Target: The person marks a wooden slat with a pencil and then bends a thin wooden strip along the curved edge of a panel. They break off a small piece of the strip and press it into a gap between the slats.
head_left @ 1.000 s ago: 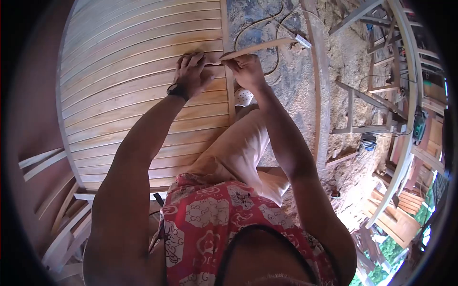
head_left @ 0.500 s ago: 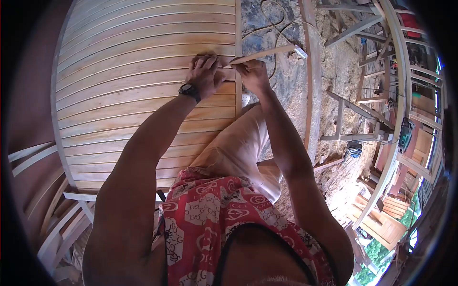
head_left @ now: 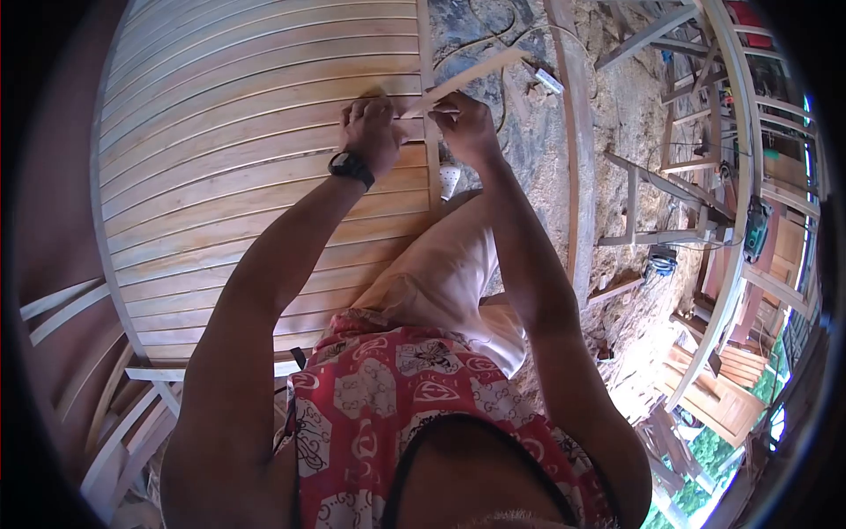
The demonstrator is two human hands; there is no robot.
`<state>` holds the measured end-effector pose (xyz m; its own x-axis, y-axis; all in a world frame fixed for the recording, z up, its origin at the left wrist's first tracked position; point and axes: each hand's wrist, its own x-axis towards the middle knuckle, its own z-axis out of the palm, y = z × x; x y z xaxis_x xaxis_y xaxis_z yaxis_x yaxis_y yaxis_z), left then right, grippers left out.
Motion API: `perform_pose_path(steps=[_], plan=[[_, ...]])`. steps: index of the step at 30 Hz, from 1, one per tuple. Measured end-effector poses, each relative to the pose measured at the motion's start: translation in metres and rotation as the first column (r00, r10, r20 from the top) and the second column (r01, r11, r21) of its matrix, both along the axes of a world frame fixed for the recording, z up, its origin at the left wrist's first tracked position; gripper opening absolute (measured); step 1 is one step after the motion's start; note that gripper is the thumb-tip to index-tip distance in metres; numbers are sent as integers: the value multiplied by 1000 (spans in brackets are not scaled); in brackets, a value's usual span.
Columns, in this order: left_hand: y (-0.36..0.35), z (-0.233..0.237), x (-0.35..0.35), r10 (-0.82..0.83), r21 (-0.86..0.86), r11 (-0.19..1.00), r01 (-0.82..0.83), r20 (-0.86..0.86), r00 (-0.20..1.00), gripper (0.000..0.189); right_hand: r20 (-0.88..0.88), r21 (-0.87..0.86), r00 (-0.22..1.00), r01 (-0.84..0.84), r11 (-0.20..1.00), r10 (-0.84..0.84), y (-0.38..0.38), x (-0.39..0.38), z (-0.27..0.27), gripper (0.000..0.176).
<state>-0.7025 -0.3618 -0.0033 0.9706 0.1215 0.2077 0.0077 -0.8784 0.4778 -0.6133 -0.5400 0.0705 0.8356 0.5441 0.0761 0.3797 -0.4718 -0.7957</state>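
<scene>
Right hand pinches the strip by the panel's edge, left hand curls on the panel, its grip unclear!

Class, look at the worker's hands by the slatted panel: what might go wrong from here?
Splinters: the left hand and right hand are bare and working against wood.
Twisting: the thin wooden strip at the right hand juts well past the edge of the slatted panel, so its free end might swing.
Scraped fingers: the left hand lies close to the strip's near end, so a slip might catch it.
</scene>
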Motion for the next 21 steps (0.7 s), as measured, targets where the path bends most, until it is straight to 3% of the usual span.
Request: perform_pose_path(steps=[5, 10, 12, 14, 18, 20, 21], plan=[[4, 5, 6, -30, -59, 998, 22, -135, 990, 50, -28, 56, 1000, 10, 998, -8, 3, 0, 6, 21], [9, -7, -2, -88, -110, 988, 105, 147, 985, 43, 3, 30, 1000, 9, 1000, -9, 7, -2, 2, 20], [12, -17, -5, -89, -79, 991, 105, 187, 978, 40, -19, 42, 1000, 12, 999, -11, 8, 0, 1, 19], [14, -23, -6, -93, -51, 993, 107, 222, 970, 38, 5, -108, 1000, -15, 994, 16, 5, 1, 2, 23], [14, -21, -4, -99, -72, 990, 118, 230, 968, 34, -26, -122, 1000, -11, 992, 8, 4, 4, -2, 25], [15, -21, -5, -97, -87, 989, 120, 232, 968, 34, -33, 88, 999, 34, 996, -31, 9, 3, -7, 15], [14, -22, -5, -98, -101, 988, 121, 206, 974, 35, -36, 91, 999, 31, 995, -28, 10, 1, -7, 15]])
